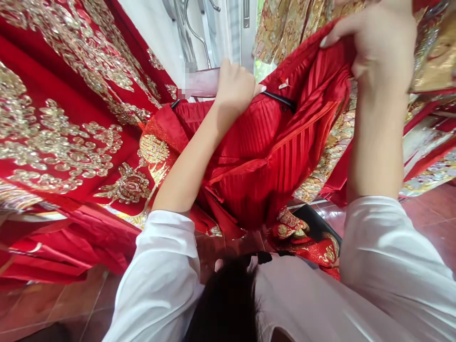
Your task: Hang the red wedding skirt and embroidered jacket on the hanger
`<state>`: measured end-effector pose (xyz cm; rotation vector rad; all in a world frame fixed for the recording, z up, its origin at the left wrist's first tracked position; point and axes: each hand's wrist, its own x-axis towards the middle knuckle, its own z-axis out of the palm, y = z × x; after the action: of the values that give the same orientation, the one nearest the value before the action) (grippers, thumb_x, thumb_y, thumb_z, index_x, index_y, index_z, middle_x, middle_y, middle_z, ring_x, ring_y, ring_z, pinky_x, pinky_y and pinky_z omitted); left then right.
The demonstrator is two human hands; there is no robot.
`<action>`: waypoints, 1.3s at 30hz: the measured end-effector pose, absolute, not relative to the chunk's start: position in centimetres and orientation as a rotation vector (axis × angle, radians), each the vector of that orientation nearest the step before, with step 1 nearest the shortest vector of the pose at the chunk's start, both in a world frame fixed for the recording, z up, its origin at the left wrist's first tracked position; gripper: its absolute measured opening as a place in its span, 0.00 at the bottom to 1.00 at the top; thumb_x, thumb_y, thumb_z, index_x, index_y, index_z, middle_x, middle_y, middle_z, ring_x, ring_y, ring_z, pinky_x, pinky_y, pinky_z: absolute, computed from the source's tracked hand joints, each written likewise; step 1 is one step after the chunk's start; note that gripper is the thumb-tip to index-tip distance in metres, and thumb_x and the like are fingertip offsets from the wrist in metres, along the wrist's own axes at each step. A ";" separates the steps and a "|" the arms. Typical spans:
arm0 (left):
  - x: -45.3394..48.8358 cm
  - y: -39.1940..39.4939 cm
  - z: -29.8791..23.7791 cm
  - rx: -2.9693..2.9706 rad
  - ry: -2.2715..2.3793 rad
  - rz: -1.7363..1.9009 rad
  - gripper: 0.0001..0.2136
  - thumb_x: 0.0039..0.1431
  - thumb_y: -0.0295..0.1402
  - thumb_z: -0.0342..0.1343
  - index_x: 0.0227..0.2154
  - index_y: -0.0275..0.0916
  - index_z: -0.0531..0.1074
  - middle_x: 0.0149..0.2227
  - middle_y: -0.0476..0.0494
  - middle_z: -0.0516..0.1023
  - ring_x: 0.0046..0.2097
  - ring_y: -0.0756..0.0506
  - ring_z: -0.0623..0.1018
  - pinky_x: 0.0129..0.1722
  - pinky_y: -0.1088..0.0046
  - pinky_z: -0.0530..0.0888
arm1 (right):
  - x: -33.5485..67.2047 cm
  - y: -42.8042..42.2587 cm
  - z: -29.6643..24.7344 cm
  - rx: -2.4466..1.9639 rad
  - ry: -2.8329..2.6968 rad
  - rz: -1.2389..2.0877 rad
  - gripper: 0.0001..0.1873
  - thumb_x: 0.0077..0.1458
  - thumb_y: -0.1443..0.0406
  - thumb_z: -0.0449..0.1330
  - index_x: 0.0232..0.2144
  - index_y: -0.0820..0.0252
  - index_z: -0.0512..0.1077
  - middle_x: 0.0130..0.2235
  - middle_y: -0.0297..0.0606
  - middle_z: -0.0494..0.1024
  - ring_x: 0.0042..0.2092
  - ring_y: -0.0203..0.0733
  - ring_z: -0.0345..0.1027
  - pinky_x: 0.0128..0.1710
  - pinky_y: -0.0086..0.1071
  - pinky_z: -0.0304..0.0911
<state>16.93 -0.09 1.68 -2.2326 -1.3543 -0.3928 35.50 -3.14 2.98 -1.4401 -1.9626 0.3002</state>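
Observation:
A red pleated skirt-like garment (249, 128) spreads open in front of me, its pleated inside showing. My left hand (235, 85) is closed at its top edge, the thumb lying along a black hanger bar (280, 99). From that fist a pale, flat, partly pixelated piece (204, 83) sticks out leftward; its kind is unclear. Higher on the right, my right hand (377, 45) pinches the garment's edge and pulls it up and outward. A small white tag (284, 84) shows on the inside. Gold embroidery (155, 149) decorates the left side.
Red garments with gold sequins (71, 142) hang close on the left. Gold patterned cloth (285, 28) hangs behind, with more on the right. A metal hook (197, 35) is at the top. Red embroidered fabric (317, 249) lies low beside a black object (317, 221) above the tiled floor (78, 304).

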 end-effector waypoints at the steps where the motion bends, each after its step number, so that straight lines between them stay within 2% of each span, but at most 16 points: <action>1: 17.1 0.1 1.6 -2.227 -1.379 -0.418 0.21 0.66 0.41 0.44 0.45 0.27 0.75 0.46 0.30 0.75 0.52 0.37 0.71 0.54 0.59 0.58 | 34.2 -4.1 1.9 -1.461 -2.038 0.233 0.17 0.62 0.63 0.47 0.48 0.64 0.69 0.40 0.47 0.76 0.35 0.36 0.69 0.33 0.32 0.62; 5: 16.7 0.8 1.4 -2.249 -1.358 -0.434 0.19 0.66 0.38 0.44 0.45 0.31 0.75 0.47 0.32 0.75 0.52 0.37 0.70 0.54 0.59 0.57 | 27.9 -7.9 -4.4 -1.540 -2.311 -0.033 0.19 0.63 0.62 0.46 0.53 0.60 0.66 0.41 0.49 0.75 0.39 0.43 0.68 0.33 0.35 0.62; 7: 15.5 0.6 1.5 -2.404 -1.183 -0.495 0.17 0.64 0.34 0.44 0.50 0.37 0.72 0.51 0.38 0.73 0.55 0.40 0.68 0.56 0.59 0.56 | 25.2 -8.8 -7.2 -1.641 -2.343 -0.193 0.20 0.63 0.65 0.41 0.52 0.61 0.66 0.42 0.52 0.73 0.42 0.47 0.68 0.33 0.35 0.61; 10: 12.3 -0.9 1.9 -2.632 -0.840 -0.806 0.21 0.59 0.30 0.46 0.56 0.41 0.65 0.58 0.46 0.66 0.59 0.50 0.64 0.58 0.69 0.56 | 23.4 -9.0 -9.1 -1.789 -2.324 -0.355 0.23 0.63 0.70 0.37 0.52 0.65 0.66 0.45 0.59 0.70 0.44 0.52 0.67 0.32 0.36 0.59; 12: 9.1 -2.7 2.1 -2.561 -0.829 -0.982 0.22 0.57 0.30 0.47 0.55 0.39 0.67 0.58 0.46 0.66 0.60 0.50 0.64 0.59 0.72 0.55 | 23.9 -8.9 -8.5 -1.788 -2.325 -0.338 0.21 0.64 0.65 0.41 0.54 0.66 0.63 0.41 0.57 0.71 0.42 0.54 0.68 0.33 0.37 0.59; 15: 3.6 -5.4 1.6 -2.330 -1.187 -0.984 0.22 0.59 0.35 0.47 0.56 0.36 0.65 0.56 0.41 0.67 0.60 0.44 0.63 0.59 0.64 0.54 | 26.4 -8.5 -5.5 -1.703 -2.152 -0.318 0.24 0.63 0.56 0.48 0.56 0.62 0.61 0.36 0.51 0.73 0.41 0.53 0.68 0.39 0.41 0.59; 17: 0.2 -6.5 0.8 -2.310 -1.494 -0.873 0.25 0.61 0.42 0.43 0.59 0.37 0.61 0.58 0.40 0.65 0.59 0.41 0.63 0.60 0.62 0.54 | 28.5 -7.3 -3.3 -1.571 -1.991 -0.413 0.23 0.62 0.57 0.49 0.55 0.61 0.64 0.40 0.50 0.73 0.45 0.53 0.66 0.45 0.42 0.56; 19: -2.3 -6.7 -0.3 -2.394 -1.687 -0.780 0.27 0.61 0.48 0.42 0.59 0.39 0.59 0.59 0.43 0.66 0.57 0.42 0.65 0.59 0.67 0.57 | 30.0 -5.3 -1.9 -1.368 -1.990 -0.436 0.20 0.59 0.60 0.54 0.52 0.62 0.68 0.43 0.47 0.72 0.47 0.48 0.64 0.49 0.39 0.53; 22: -3.9 -5.9 -1.6 -2.427 -1.754 -0.824 0.26 0.60 0.51 0.40 0.56 0.42 0.61 0.56 0.51 0.69 0.52 0.47 0.67 0.57 0.74 0.60 | 31.0 -2.0 -1.4 -1.198 -2.124 -0.160 0.07 0.57 0.65 0.58 0.34 0.65 0.73 0.29 0.36 0.68 0.34 0.34 0.58 0.40 0.28 0.51; 24: -4.0 -5.2 -2.0 -2.386 -1.749 -0.914 0.24 0.60 0.51 0.39 0.53 0.44 0.63 0.53 0.55 0.71 0.49 0.48 0.67 0.56 0.74 0.61 | 31.1 -0.7 -1.7 -1.165 -2.109 0.022 0.14 0.59 0.68 0.55 0.21 0.65 0.66 0.22 0.31 0.56 0.27 0.29 0.48 0.32 0.27 0.45; 26: -3.8 -4.6 -2.0 -2.429 -1.718 -0.981 0.23 0.59 0.51 0.40 0.50 0.45 0.66 0.49 0.57 0.73 0.46 0.48 0.68 0.54 0.74 0.63 | 31.0 -0.2 -2.0 -1.115 -2.045 0.108 0.21 0.60 0.69 0.53 0.16 0.64 0.56 0.20 0.29 0.49 0.26 0.28 0.42 0.29 0.28 0.40; 28: -3.6 -4.1 -1.8 -2.512 -1.689 -1.029 0.22 0.59 0.51 0.41 0.47 0.44 0.68 0.46 0.57 0.75 0.45 0.48 0.68 0.52 0.73 0.65 | 30.9 -0.1 -1.9 -1.071 -2.019 0.191 0.25 0.61 0.71 0.52 0.14 0.63 0.49 0.20 0.29 0.45 0.25 0.28 0.38 0.28 0.29 0.36; 30: -3.3 -3.6 -1.4 -2.555 -1.702 -1.053 0.22 0.58 0.52 0.42 0.44 0.43 0.70 0.43 0.56 0.75 0.44 0.47 0.68 0.50 0.72 0.66 | 30.7 0.0 -1.4 -1.008 -2.031 0.254 0.26 0.62 0.71 0.50 0.14 0.62 0.46 0.19 0.29 0.43 0.24 0.27 0.37 0.27 0.29 0.34; 35: -1.2 -2.0 -0.1 -2.559 -1.660 -1.039 0.18 0.57 0.49 0.44 0.36 0.42 0.70 0.39 0.52 0.75 0.38 0.47 0.66 0.49 0.70 0.67 | 29.2 0.7 0.5 -1.020 -2.123 0.300 0.27 0.63 0.69 0.50 0.14 0.63 0.46 0.20 0.30 0.42 0.25 0.27 0.36 0.27 0.29 0.33; 39: -0.4 -1.5 0.4 -2.622 -1.597 -0.982 0.18 0.56 0.51 0.44 0.30 0.41 0.68 0.30 0.48 0.70 0.33 0.48 0.62 0.46 0.68 0.70 | 29.8 0.5 0.4 -1.006 -2.185 0.287 0.25 0.64 0.68 0.49 0.15 0.63 0.48 0.21 0.30 0.43 0.25 0.26 0.37 0.27 0.28 0.34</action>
<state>-0.40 -1.50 0.42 -2.6222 -1.5970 -0.9822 29.82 0.48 0.39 -1.0062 -2.1849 0.2869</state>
